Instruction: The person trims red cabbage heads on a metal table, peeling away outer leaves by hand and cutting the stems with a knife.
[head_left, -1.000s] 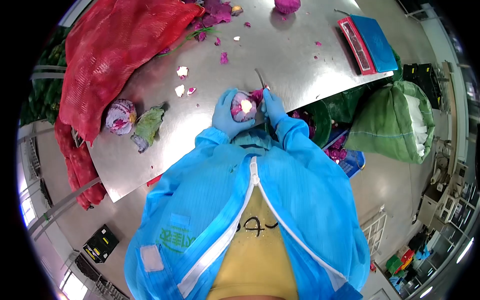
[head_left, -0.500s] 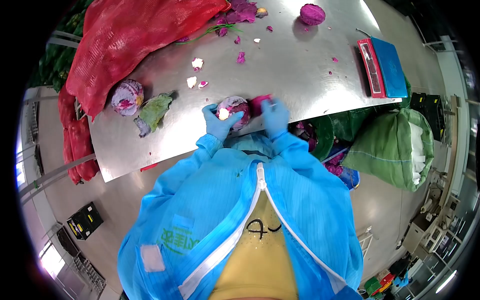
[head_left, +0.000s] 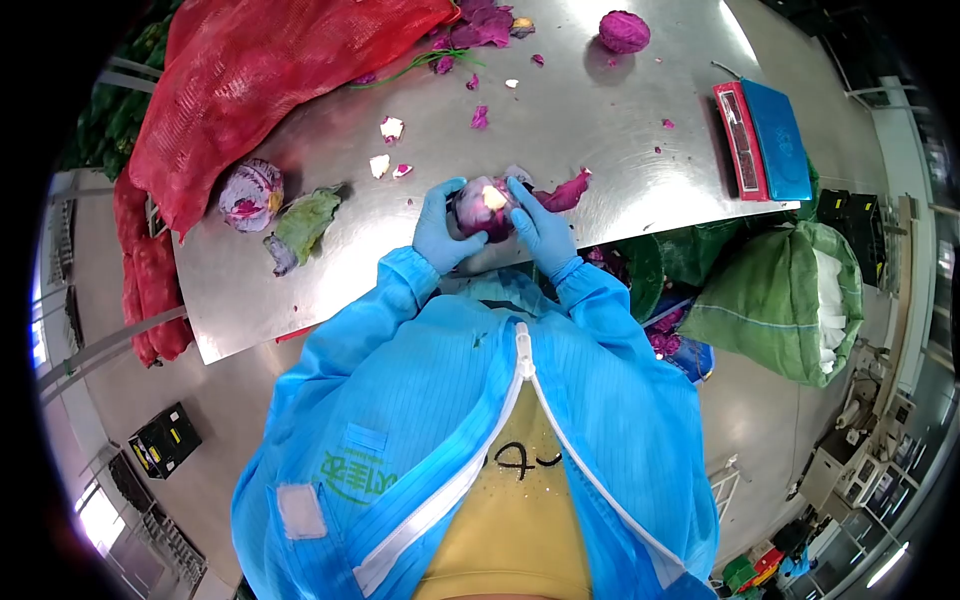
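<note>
A red cabbage (head_left: 476, 206) with a pale cut stem end sits between both hands near the front edge of the steel table (head_left: 400, 265). My left hand (head_left: 440, 230), in a blue glove, wraps its left side with fingers and thumb. My right hand (head_left: 545, 235), gloved too, grips the cabbage's right side with its fingers along the leaves. Just beyond the right fingers lies a loose purple leaf (head_left: 568, 192). To the left are another red cabbage (head_left: 251, 195) and a wilted green leaf (head_left: 308, 222).
A red mesh sack (head_left: 270, 90) covers the table's far left. A peeled purple cabbage (head_left: 624, 32) sits at the back. A red-and-blue box-like device (head_left: 765, 140) stands at the right edge. A green woven sack (head_left: 775, 300) and a blue bin (head_left: 690, 358) are below.
My right hand has let go of the purple leaf, which now lies on the table, and has come back onto the cabbage. The cabbage has turned and shifted slightly right.
</note>
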